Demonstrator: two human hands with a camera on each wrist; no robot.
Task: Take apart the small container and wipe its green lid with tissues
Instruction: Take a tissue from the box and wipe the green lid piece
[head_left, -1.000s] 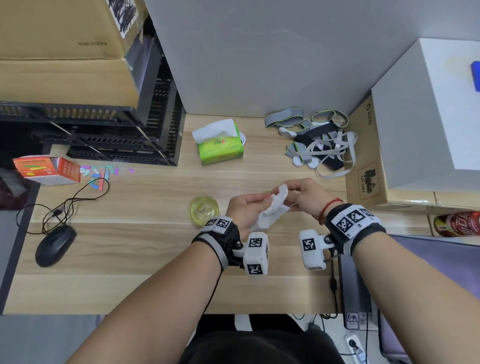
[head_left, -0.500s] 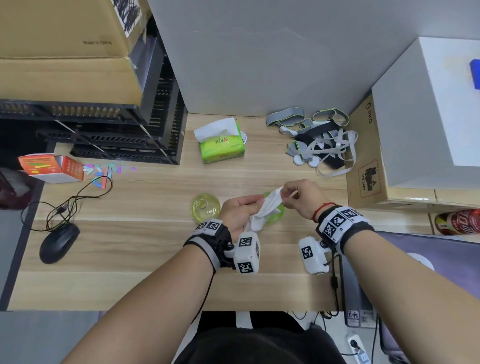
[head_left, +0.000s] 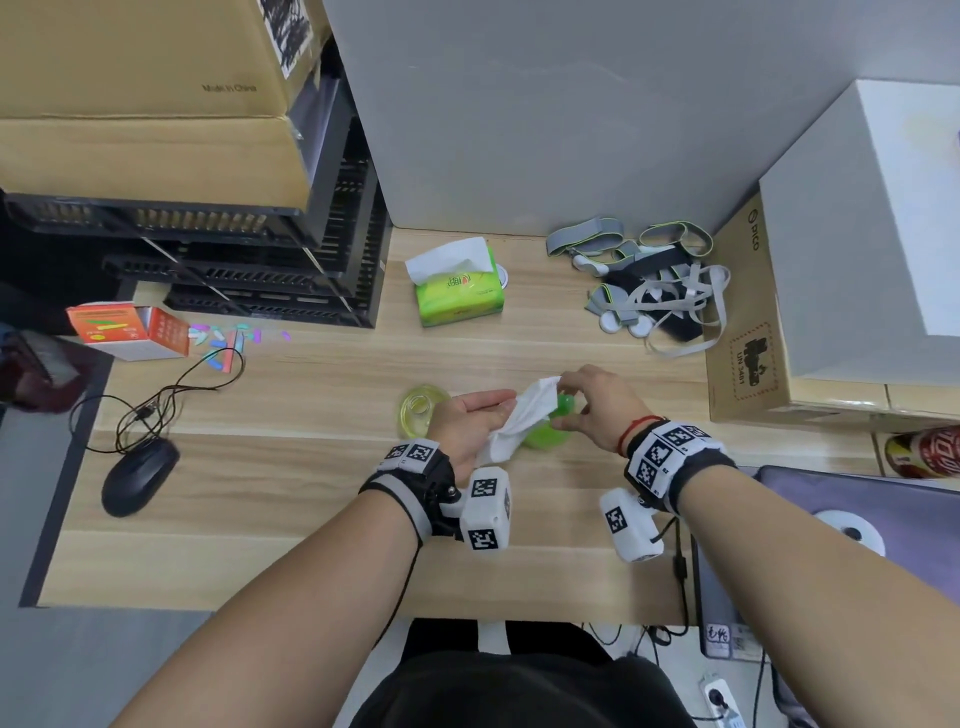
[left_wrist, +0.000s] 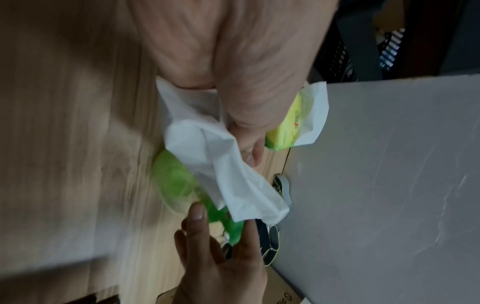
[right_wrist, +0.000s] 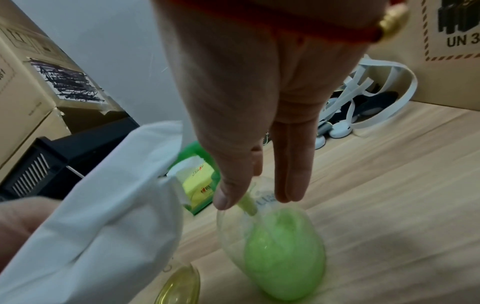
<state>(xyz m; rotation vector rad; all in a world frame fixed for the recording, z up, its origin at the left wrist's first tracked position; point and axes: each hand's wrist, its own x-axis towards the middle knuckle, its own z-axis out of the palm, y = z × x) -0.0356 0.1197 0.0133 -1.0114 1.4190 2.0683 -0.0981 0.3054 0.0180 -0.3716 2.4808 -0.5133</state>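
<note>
The green lid (head_left: 543, 439) stands tilted on its edge on the wooden table (head_left: 311, 493). My right hand (head_left: 569, 402) pinches its upper rim between thumb and fingers; the right wrist view shows the lid (right_wrist: 283, 257) as a blurred green disc under those fingertips (right_wrist: 223, 200). My left hand (head_left: 506, 402) grips a white tissue (head_left: 519, 423) that drapes over the lid's left side. In the left wrist view the tissue (left_wrist: 228, 164) hangs from my thumb across the lid (left_wrist: 176, 185). The container's clear yellow base (head_left: 421, 410) lies on the table just left of my left hand.
A green tissue pack (head_left: 460, 288) sits at the back of the table, a pile of grey straps (head_left: 649, 280) at back right. Cardboard boxes (head_left: 748, 332) line the right edge, black crates (head_left: 270, 270) the left. A mouse (head_left: 137, 475) and cable lie at left.
Both hands have come down from above the table to the lid. My right hand has let go of the tissue's end and taken the green lid's rim; the left still holds the tissue.
</note>
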